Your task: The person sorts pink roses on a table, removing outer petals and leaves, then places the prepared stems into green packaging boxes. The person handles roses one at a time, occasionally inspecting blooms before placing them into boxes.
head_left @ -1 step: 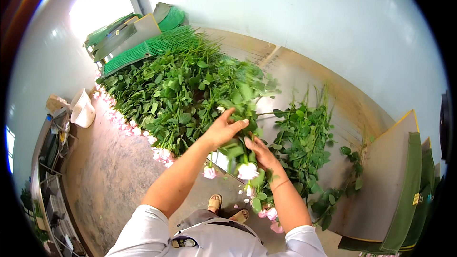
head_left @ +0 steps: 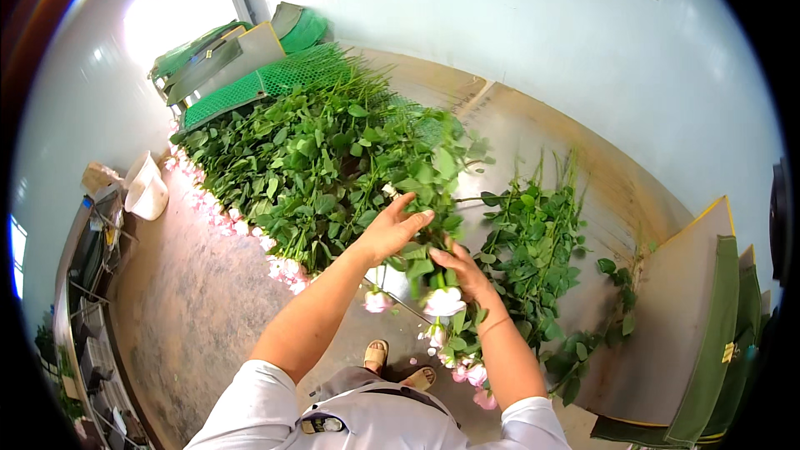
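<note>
My left hand [head_left: 390,229] reaches into green leafy rose stems, thumb and index finger spread apart beside the leaves; its other fingers are partly hidden. Just to its right, my right hand [head_left: 463,270] is closed around rose stems [head_left: 421,260] below the leaves, its fingertips partly covered by foliage. A pale pink rose [head_left: 445,302] hangs head-down toward me, just below the right hand. Another pink rose [head_left: 377,301] hangs to its left. More pink blooms [head_left: 477,374] show next to my right forearm.
A large heap of roses [head_left: 283,150] lies at left, blooms along its near edge, with green mesh [head_left: 292,75] behind. A smaller pile of stems [head_left: 537,242] lies on the metal table [head_left: 533,129] at right. Grey-green panels [head_left: 692,325] stand far right; a white bucket [head_left: 146,192] is at left.
The hanging rose has shifted slightly right and down. Leaves between my hands, blurred before, are sharper now. Both hands stay nearly in place.
</note>
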`<state>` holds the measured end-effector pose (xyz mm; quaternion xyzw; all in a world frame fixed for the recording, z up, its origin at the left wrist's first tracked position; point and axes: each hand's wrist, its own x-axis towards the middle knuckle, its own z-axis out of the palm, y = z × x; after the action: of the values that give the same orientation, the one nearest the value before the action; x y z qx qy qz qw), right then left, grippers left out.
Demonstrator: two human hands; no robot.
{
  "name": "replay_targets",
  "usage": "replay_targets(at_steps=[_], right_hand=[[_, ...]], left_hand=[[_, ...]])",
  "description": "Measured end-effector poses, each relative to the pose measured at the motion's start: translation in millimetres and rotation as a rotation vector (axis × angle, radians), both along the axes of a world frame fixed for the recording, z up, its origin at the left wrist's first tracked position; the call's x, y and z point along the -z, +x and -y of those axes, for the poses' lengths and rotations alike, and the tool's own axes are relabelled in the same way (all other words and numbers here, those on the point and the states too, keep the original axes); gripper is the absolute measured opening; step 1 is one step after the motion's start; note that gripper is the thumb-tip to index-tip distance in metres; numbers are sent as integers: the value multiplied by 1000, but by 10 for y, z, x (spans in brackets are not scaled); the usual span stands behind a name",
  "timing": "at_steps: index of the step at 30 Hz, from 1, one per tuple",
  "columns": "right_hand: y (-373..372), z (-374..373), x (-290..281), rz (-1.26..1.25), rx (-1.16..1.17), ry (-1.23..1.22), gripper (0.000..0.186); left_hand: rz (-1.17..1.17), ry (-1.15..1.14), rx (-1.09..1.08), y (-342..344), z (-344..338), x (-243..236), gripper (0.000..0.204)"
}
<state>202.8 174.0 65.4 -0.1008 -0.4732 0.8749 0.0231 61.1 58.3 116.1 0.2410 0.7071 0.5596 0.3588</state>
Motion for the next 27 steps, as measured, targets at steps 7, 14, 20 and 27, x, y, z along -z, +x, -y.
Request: replay_targets(at_steps=[7,14,20,27], right_hand=[[928,-184,41,-34,274,429,37],[2431,-162,-80,-20,522,-125,42],[2395,275,-384,229,637,223,51],[1549,354,-466,263,689,273,56]], left_hand=[[-827,-739,-169,-591,491,995,78],[-948,-802,-173,-879,521,1244,45],[-1212,-366,-36,-893,619,1102,19],[-751,-126,198,-388,76,62,18]])
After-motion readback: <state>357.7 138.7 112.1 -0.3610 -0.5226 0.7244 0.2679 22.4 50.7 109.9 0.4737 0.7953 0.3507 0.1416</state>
